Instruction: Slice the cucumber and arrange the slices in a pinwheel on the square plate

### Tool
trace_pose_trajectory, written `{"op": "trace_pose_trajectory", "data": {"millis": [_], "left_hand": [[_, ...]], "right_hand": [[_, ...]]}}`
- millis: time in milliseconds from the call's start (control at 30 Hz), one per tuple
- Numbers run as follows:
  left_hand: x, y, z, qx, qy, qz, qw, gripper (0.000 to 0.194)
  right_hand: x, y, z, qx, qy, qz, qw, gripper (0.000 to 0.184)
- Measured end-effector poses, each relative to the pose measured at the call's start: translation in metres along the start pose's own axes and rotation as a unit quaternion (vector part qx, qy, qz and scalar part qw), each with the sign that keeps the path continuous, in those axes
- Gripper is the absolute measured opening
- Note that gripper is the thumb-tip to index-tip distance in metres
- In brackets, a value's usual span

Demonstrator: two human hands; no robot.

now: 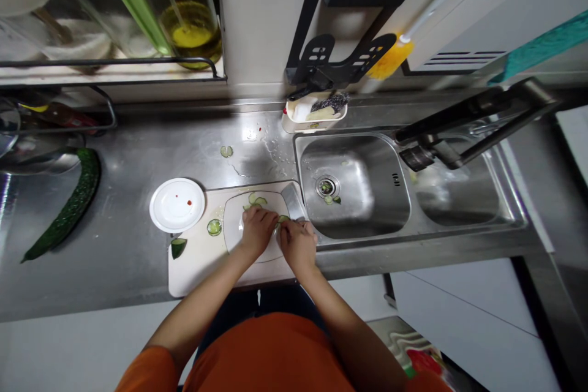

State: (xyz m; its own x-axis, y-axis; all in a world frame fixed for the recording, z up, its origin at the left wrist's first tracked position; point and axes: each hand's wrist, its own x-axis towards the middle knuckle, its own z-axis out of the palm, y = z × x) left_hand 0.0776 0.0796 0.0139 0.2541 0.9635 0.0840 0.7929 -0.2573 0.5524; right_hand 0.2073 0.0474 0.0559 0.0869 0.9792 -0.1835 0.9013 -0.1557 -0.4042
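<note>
Stainless steel covers the long grey kitchen desk (133,196), with a pale wall behind it and a rectangular steel sink basin (372,196) set in at the right. Near the front edge lies a cream rectangular cutting board (197,272), presumably placed there to be within easy reach and just beside the basin. On it sits a pale, squarish dish (232,228) with a thin dark rim, carrying several light-green cucumber pieces (258,201).

Both bare hands meet over this dish. The right hand (299,246) has its fingers bent and apparently pinched together on a thin green cucumber slice (283,218), likely so that something so small and wet does not slip. The left hand (258,231) is close beside it, its fingers bent downward; whether they also grip the slice I cannot tell, since the knuckles hide the tips.

A broad grey metal blade (293,197) lies at the board's far right corner, perhaps to leave the hands room. A round green-edged slice (214,227) and a dark-green cucumber end (178,248) rest left of the dish, near a round white plate (171,213) with small red specks. Farther left, a long, curved dark-green cucumber (68,214) lies directly on the steel, well apart from the hands.
</note>
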Motion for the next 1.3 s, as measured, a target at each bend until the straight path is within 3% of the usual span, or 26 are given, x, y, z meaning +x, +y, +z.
{"op": "trace_pose_trajectory", "data": {"millis": [300,600,833,1067,1300], "left_hand": [[0.001,0.000,0.000,0.064,0.028,0.004,0.998,0.014],[0.000,-0.003,-0.002,0.071,0.049,0.042,0.995,0.011],[-0.002,-0.003,-0.008,0.056,0.024,0.042,0.997,0.013],[-0.007,-0.007,-0.033,0.029,0.058,0.024,0.998,0.015],[-0.043,-0.050,-0.074,0.076,0.118,-0.032,0.990,0.018]], "right_hand": [[0.000,-0.009,-0.002,-0.076,-0.019,-0.001,0.997,0.009],[-0.001,-0.007,0.002,-0.086,0.005,-0.020,0.996,0.007],[-0.003,-0.002,0.003,-0.060,0.018,-0.043,0.997,0.009],[-0.010,0.009,-0.009,-0.002,0.061,-0.062,0.996,0.016],[-0.025,0.013,-0.010,0.027,0.057,-0.096,0.993,0.017]]}}
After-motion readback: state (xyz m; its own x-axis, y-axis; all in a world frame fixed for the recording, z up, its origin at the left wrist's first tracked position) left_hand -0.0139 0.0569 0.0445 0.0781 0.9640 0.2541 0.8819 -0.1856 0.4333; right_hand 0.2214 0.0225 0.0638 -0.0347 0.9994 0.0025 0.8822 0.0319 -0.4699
